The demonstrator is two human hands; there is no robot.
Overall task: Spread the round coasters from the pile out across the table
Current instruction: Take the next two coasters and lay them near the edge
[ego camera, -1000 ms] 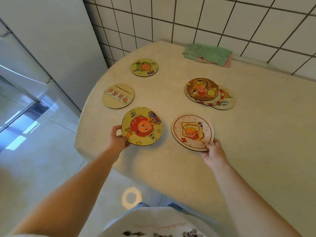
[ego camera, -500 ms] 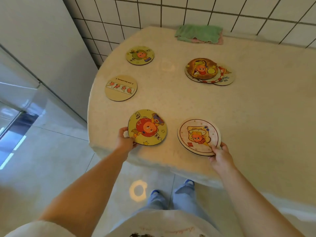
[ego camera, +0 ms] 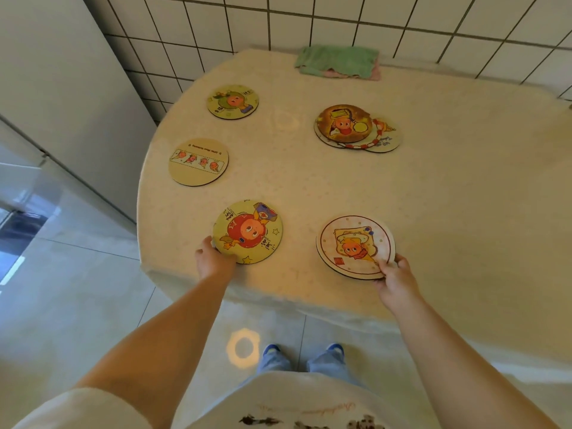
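A person's left hand point(ego camera: 213, 261) pinches the near-left rim of a yellow coaster point(ego camera: 247, 231) and the right hand point(ego camera: 393, 272) pinches the near-right rim of a pale coaster point(ego camera: 355, 246), both discs lying at the near edge of a round table point(ego camera: 448, 196); whether each disc rests fully flat or has its gripped edge slightly raised cannot be told from this angle. The two coasters sit apart from one another, with bare tabletop between them. Further out, a tan coaster point(ego camera: 199, 161) printed with a strip of small figures lies on the left side, and a greenish coaster point(ego camera: 232, 101) lies far left, near the tiled wall point(ego camera: 340, 20). The remaining pile point(ego camera: 356, 128), a brown-topped disc over at least two others fanned out to the right, stays on the far right-centre, well apart from both hands. A folded green cloth point(ego camera: 337, 61) rests at the far edge against the wall. The step in hand appears to be setting these two coasters down, and it would go best by lowering each flat, keeping the whole disc on the tabletop rather than hanging over the near rim, then letting go with the fingers sliding off outward so the discs do not skid. The open right half of the table looks the natural home for what is left in the pile.
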